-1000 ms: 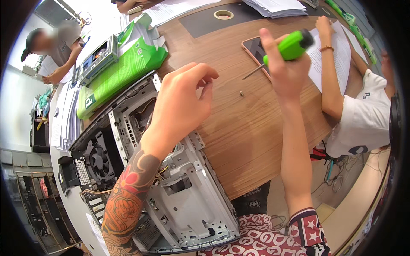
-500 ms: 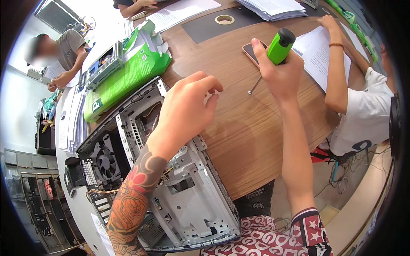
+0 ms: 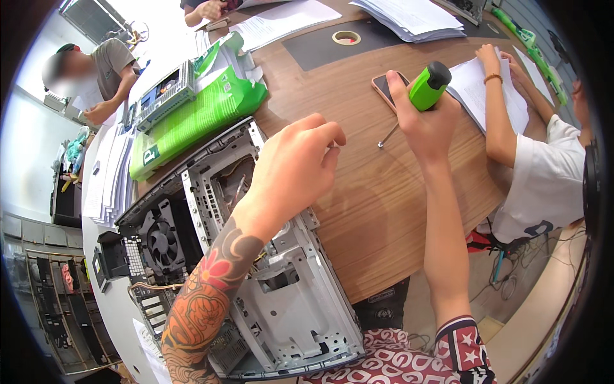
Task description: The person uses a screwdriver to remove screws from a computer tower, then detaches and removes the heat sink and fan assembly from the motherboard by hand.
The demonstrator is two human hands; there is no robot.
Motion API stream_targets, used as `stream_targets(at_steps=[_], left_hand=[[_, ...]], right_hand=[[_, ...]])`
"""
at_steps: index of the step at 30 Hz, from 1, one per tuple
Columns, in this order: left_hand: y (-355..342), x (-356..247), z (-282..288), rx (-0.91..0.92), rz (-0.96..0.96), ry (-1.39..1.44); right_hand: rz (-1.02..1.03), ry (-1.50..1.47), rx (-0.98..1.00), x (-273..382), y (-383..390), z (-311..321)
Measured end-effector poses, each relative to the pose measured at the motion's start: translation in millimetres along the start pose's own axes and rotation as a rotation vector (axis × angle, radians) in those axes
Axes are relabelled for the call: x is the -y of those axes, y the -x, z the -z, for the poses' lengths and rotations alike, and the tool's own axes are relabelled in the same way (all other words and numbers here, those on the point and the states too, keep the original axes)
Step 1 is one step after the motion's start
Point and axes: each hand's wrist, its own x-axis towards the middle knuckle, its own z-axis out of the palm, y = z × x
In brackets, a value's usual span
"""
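My right hand (image 3: pixel 430 131) is wrapped round a screwdriver with a green and black handle (image 3: pixel 427 89). Its thin metal shaft slants down toward the wooden table, and the bright tip shows left of my wrist. My left hand (image 3: pixel 295 168) hovers over an open desktop computer case (image 3: pixel 288 301), thumb and index finger drawn together. Whatever lies between those fingertips, if anything, is too small to make out. The case lies on its side with bare metal brackets, cables and a black fan (image 3: pixel 163 243) exposed; my tattooed left forearm hides part of it.
Behind the case, a metal drive unit (image 3: pixel 167 96) rests on a green package (image 3: pixel 198 121). A phone (image 3: pixel 385 89) lies beyond the screwdriver, near a tape roll (image 3: pixel 346 38) and paper stacks (image 3: pixel 409 19). One person's arms (image 3: pixel 495 115) rest at the right; others sit across the table.
The whole view has shifted slightly. My left hand's thumb and index finger have come closer together. The screwdriver stays in my right hand, its handle tilted a little more to the right.
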Motion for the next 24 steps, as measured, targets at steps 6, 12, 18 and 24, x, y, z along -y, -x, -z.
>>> stream_targets(at_steps=[6,12,18,24], left_hand=[[-2,0,0,-0.012,0.006,0.026],[-3,2,1,-0.027,-0.004,0.148],[-4,2,3,-0.029,-0.019,0.19],[-4,2,3,-0.055,-0.039,0.185]], right_hand=[[-0.024,-0.165,-0.054,11,1,2],[-0.102,-0.542,-0.195,22,0,9],[-0.127,-0.731,-0.232,29,9,4],[-0.103,-0.707,-0.184,34,13,0]])
